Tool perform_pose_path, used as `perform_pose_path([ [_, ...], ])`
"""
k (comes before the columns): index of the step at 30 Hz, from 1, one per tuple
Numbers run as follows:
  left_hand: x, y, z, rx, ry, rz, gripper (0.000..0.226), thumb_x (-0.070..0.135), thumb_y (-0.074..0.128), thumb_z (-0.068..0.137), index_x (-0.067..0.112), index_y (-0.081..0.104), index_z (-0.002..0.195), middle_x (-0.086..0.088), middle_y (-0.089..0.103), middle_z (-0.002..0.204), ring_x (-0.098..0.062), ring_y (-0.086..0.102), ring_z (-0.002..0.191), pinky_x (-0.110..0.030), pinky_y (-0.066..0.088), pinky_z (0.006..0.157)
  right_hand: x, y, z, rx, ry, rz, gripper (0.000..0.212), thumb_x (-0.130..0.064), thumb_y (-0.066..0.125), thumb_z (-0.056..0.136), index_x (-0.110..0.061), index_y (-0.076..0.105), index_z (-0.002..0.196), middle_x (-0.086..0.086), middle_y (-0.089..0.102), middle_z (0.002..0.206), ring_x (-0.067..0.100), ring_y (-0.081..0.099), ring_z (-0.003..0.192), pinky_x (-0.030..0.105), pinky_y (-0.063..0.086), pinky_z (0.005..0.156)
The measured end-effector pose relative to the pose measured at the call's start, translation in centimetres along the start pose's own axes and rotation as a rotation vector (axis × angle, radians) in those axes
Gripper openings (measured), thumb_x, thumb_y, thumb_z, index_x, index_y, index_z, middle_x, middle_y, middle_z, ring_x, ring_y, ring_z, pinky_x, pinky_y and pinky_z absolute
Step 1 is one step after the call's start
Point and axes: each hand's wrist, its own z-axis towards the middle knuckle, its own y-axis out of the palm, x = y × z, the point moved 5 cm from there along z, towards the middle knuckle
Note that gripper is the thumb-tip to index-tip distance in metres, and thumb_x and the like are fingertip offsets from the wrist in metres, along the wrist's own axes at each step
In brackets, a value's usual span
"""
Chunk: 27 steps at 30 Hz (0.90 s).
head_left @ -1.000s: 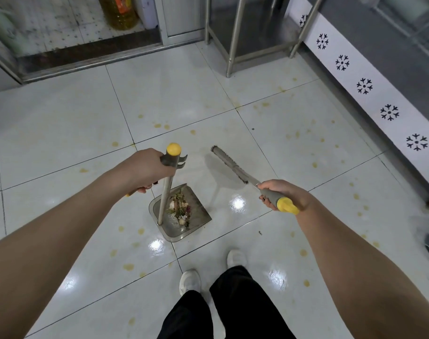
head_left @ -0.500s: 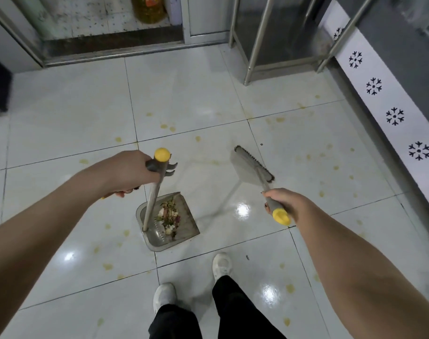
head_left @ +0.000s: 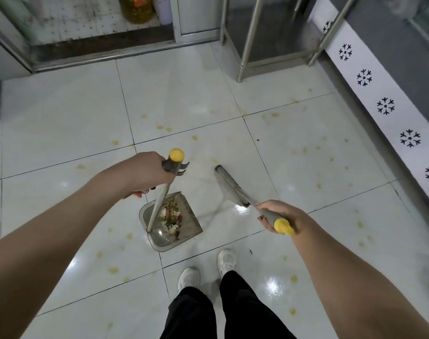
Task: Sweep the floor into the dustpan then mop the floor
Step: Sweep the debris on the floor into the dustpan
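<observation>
Gripping the dustpan [head_left: 170, 220] handle, the left hand [head_left: 144, 173] curls tight (scraps inside); right hand [head_left: 280, 215] fingers wrap the broom [head_left: 230, 185] handle, to the right.

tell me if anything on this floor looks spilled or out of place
Yes: yellowish spots are spattered across the white floor tiles, like dried drips. Two dark specks lie loose outside the dustpan, while the swept scraps sit inside it.
</observation>
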Motion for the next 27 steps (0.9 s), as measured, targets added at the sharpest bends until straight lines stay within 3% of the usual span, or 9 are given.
perform_pose_path([
  [4, -1.7, 0.2, -0.8, -0.08, 0.024, 0.01, 0.027, 0.039, 0.049, 0.086, 0.014, 0.05, 0.075, -0.002, 0.044, 0.054, -0.013, 0.036, 0.034, -0.014, 0.035, 0.036, 3.1, 0.4, -0.4, 0.06, -0.024, 0.083, 0.017, -0.022, 0.055, 0.094, -0.007, 0.049, 0.091, 0.007, 0.051, 0.082, 0.011, 0.056, 0.034, 0.017, 0.047, 0.037],
  [7, -2.8, -0.2, -1.4, -0.166, 0.039, 0.031, 0.023, 0.032, 0.053, 0.084, 0.013, 0.046, 0.074, -0.003, 0.04, 0.054, -0.013, 0.033, 0.033, -0.016, 0.033, 0.038, 5.0, 1.3, -0.8, 0.094, -0.094, 0.189, 0.014, -0.018, 0.052, 0.096, -0.008, 0.046, 0.087, 0.011, 0.047, 0.08, 0.015, 0.051, 0.053, 0.017, 0.048, 0.038],
  [10, -3.3, -0.4, -2.8, -0.229, 0.073, 0.075, 0.028, 0.037, 0.057, 0.072, 0.012, 0.045, 0.071, -0.005, 0.042, 0.057, -0.013, 0.033, 0.031, -0.017, 0.032, 0.039, 7.8, 1.3, -1.7, 0.123, -0.106, 0.295, 0.015, -0.016, 0.049, 0.097, -0.011, 0.045, 0.083, 0.01, 0.043, 0.081, 0.014, 0.047, 0.06, 0.016, 0.048, 0.038],
  [13, -3.1, -0.2, -4.5, -0.224, 0.116, 0.116, 0.033, 0.045, 0.048, 0.052, 0.014, 0.044, 0.065, -0.003, 0.042, 0.055, -0.013, 0.032, 0.031, -0.016, 0.032, 0.038, 11.5, 0.7, -2.9, 0.141, -0.086, 0.375, 0.016, -0.015, 0.05, 0.097, -0.01, 0.044, 0.083, 0.01, 0.042, 0.084, 0.014, 0.05, 0.056, 0.016, 0.047, 0.035],
  [15, -3.0, -0.2, -5.6, -0.204, 0.139, 0.141, 0.034, 0.044, 0.046, 0.05, 0.014, 0.043, 0.064, -0.001, 0.041, 0.05, -0.014, 0.032, 0.031, -0.017, 0.032, 0.039, 13.8, 0.1, -3.8, 0.141, -0.07, 0.425, 0.015, -0.015, 0.051, 0.096, -0.009, 0.045, 0.084, 0.01, 0.044, 0.084, 0.013, 0.056, 0.04, 0.017, 0.046, 0.033],
  [18, -3.2, -0.5, -7.4, -0.181, 0.161, 0.153, 0.033, 0.042, 0.05, 0.051, 0.013, 0.042, 0.064, 0.0, 0.041, 0.047, -0.015, 0.032, 0.034, -0.02, 0.032, 0.041, 16.9, -0.5, -5.3, 0.106, -0.017, 0.468, 0.013, -0.017, 0.056, 0.092, -0.011, 0.047, 0.085, 0.007, 0.048, 0.08, 0.011, 0.054, 0.029, 0.02, 0.048, 0.033],
  [22, -4.9, -0.4, -10.1, -0.114, 0.156, 0.146, 0.023, 0.029, 0.058, 0.074, 0.013, 0.044, 0.064, 0.005, 0.04, 0.04, -0.013, 0.032, 0.033, -0.02, 0.033, 0.04, 20.3, -0.9, -6.1, 0.073, -0.005, 0.528, 0.014, -0.016, 0.059, 0.089, -0.013, 0.048, 0.082, 0.006, 0.049, 0.075, 0.012, 0.054, 0.031, 0.021, 0.049, 0.034],
  [25, -6.6, 0.8, -13.1, -0.077, 0.154, 0.11, 0.025, 0.028, 0.061, 0.074, 0.011, 0.045, 0.064, 0.004, 0.04, 0.039, -0.014, 0.032, 0.035, -0.021, 0.033, 0.042, 23.0, -1.0, -5.6, 0.097, -0.029, 0.443, 0.013, -0.018, 0.056, 0.092, -0.01, 0.047, 0.087, 0.008, 0.049, 0.078, 0.012, 0.055, 0.031, 0.019, 0.047, 0.032],
  [27, -7.8, 1.9, -14.7, -0.057, 0.148, 0.09, 0.026, 0.026, 0.061, 0.076, 0.011, 0.045, 0.063, 0.002, 0.04, 0.041, -0.016, 0.032, 0.037, -0.021, 0.033, 0.044, 24.5, -1.3, -4.8, 0.147, -0.077, 0.388, 0.013, -0.018, 0.055, 0.094, -0.008, 0.047, 0.09, 0.011, 0.048, 0.083, 0.015, 0.058, 0.04, 0.019, 0.048, 0.034],
])
